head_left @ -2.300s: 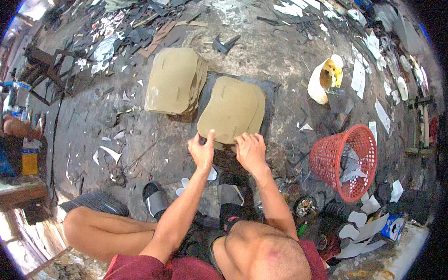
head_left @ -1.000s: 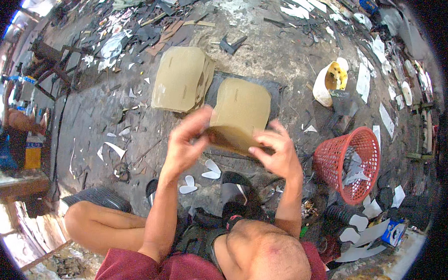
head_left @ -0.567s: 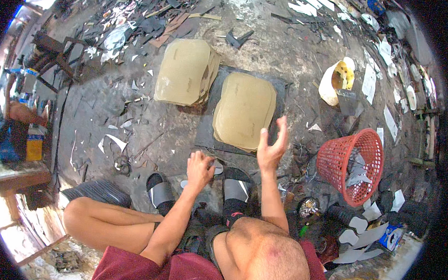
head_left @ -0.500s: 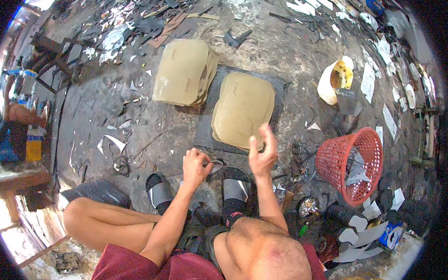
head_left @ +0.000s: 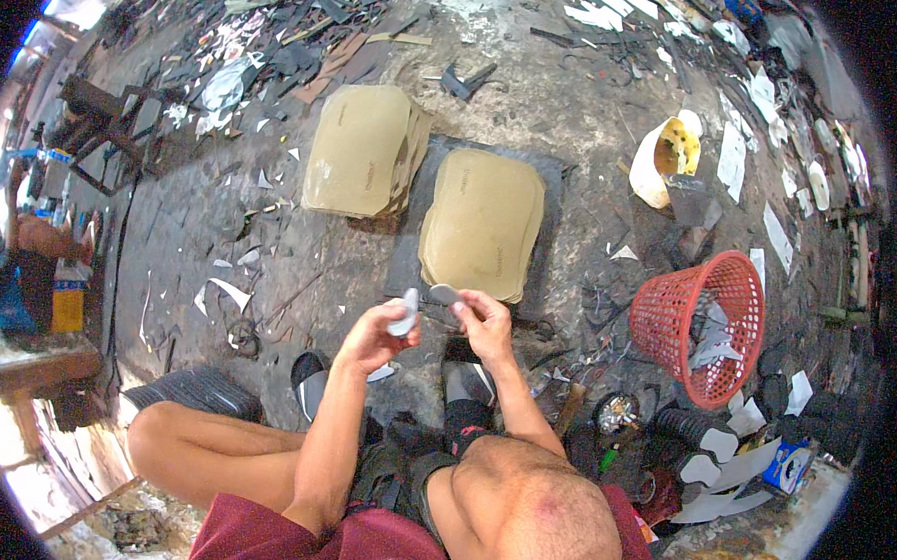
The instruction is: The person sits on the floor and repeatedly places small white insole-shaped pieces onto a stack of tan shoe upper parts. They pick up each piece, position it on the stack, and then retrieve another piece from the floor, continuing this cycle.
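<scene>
Above my feet, my left hand [head_left: 369,341] is closed around a pale grey, rounded flat piece [head_left: 404,316] that stands on edge between its fingers. A darker grey rounded flat piece [head_left: 445,294] is pinched in my right hand [head_left: 487,328], a small gap away from the first. Just beyond my hands lies a stack of tan, round-cornered sheets [head_left: 483,221] on a dark square mat [head_left: 557,200]. To its left sits a second, taller stack of similar tan sheets [head_left: 359,148]. What the pieces are made of I cannot tell.
A red perforated basket [head_left: 662,314] lies tipped on the right, with pale scraps inside. Behind it is a yellowish-white container [head_left: 652,167]. A dish of small bits [head_left: 618,413] sits near my right knee. Scraps cover the far floor; a wooden bench [head_left: 34,367] stands left.
Both hands have come together in front of the near stack, and each now shows a grey rounded piece. My right hand has come down and left from beside the stack's edge.
</scene>
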Demonstrator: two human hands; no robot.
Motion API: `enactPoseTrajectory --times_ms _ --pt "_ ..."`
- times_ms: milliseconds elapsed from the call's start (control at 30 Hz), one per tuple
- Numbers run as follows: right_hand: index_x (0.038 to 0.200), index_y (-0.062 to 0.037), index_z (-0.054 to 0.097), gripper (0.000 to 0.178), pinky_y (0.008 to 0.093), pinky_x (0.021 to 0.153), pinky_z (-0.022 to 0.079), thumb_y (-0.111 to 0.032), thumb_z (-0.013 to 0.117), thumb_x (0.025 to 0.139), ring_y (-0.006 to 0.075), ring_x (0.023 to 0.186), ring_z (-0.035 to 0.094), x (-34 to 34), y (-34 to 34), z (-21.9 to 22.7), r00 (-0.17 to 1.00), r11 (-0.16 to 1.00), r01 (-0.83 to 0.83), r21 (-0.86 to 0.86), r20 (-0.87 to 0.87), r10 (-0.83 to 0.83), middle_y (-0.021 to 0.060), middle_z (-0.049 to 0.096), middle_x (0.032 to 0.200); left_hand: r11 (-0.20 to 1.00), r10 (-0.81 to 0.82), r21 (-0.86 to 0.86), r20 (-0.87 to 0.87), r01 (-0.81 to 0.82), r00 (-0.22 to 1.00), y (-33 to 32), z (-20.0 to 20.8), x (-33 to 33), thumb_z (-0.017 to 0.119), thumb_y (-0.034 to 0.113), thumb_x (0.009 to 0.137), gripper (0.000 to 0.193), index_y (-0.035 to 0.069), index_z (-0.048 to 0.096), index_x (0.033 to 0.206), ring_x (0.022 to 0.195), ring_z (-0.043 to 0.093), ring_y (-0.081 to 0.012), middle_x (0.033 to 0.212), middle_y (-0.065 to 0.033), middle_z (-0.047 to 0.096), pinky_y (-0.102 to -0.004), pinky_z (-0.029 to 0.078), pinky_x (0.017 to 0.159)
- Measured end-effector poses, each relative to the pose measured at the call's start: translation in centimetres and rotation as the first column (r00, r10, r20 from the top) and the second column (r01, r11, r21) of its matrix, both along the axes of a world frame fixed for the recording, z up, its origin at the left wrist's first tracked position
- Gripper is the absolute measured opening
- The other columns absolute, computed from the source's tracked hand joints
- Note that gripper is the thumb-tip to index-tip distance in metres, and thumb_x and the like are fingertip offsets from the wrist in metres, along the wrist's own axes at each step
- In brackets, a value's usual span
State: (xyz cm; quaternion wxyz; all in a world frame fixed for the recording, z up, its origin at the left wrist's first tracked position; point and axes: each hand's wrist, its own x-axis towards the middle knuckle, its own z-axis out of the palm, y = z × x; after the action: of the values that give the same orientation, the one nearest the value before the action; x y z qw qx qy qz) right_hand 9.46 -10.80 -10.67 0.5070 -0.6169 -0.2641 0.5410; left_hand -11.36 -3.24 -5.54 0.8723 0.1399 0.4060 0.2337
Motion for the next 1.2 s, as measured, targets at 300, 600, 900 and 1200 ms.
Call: enactPoseTrajectory --times_ms 300,600,900,1200 --pt "0.110 -0.0145 0.073 0.036 0.0400 0.093 0.052 -0.014 0.075 0.075 0.0300 0.112 0.062 1.9 -0.5 3.1 0.324 0.935 -0.307 0.176 0.943 -0.071 0.0059 0.065 0.128 0.975 0.128 0.184 -0.012 -0.124 0.992 1.4 0.5 0.6 0.071 0.011 0.091 0.020 0.001 0.067 0.107 0.092 0.064 -0.0185 0.107 -0.0108 0.070 -0.0357 0.055 0.085" --pt "0.096 -0.0039 0.064 0.020 0.0470 0.064 0.050 -0.021 0.056 0.102 0.0409 0.080 0.068 9.8 6.1 5.5 0.728 0.971 0.149 0.188 0.643 -0.236 0.0217 0.068 0.088 0.786 -0.059 0.534 -0.437 0.312 0.897 1.1 -1.8 9.5 0.077 0.003 0.084 0.035 0.001 0.072 0.118 0.089 0.070 -0.0162 0.107 -0.0104 0.073 -0.0290 0.057 0.078" --pt "0.118 0.0026 0.065 0.025 0.0442 0.098 0.053 -0.013 0.062 0.098 0.0375 0.118 0.064 4.6 4.9 6.3 0.500 0.906 -0.203 0.371 0.835 -0.230 0.0220 0.067 0.125 -0.095 0.484 0.539 -0.710 0.837 0.512 2.4 -5.0 10.5 0.073 0.030 0.079 0.029 0.018 0.075 0.106 0.102 0.054 -0.0302 0.108 -0.0079 0.064 -0.0460 0.040 0.088" --pt "0.116 -0.0041 0.066 0.029 0.0433 0.088 0.052 -0.010 0.064 0.087 0.0325 0.102 0.064 5.6 2.9 3.5 0.287 0.919 -0.376 0.120 0.958 -0.007 0.0142 0.068 0.114 0.024 0.442 0.584 -0.735 0.812 0.515 2.3 -5.8 9.9 0.077 0.028 0.070 0.027 0.018 0.081 0.094 0.117 0.050 -0.0321 0.115 -0.0093 0.063 -0.0488 0.037 0.092"
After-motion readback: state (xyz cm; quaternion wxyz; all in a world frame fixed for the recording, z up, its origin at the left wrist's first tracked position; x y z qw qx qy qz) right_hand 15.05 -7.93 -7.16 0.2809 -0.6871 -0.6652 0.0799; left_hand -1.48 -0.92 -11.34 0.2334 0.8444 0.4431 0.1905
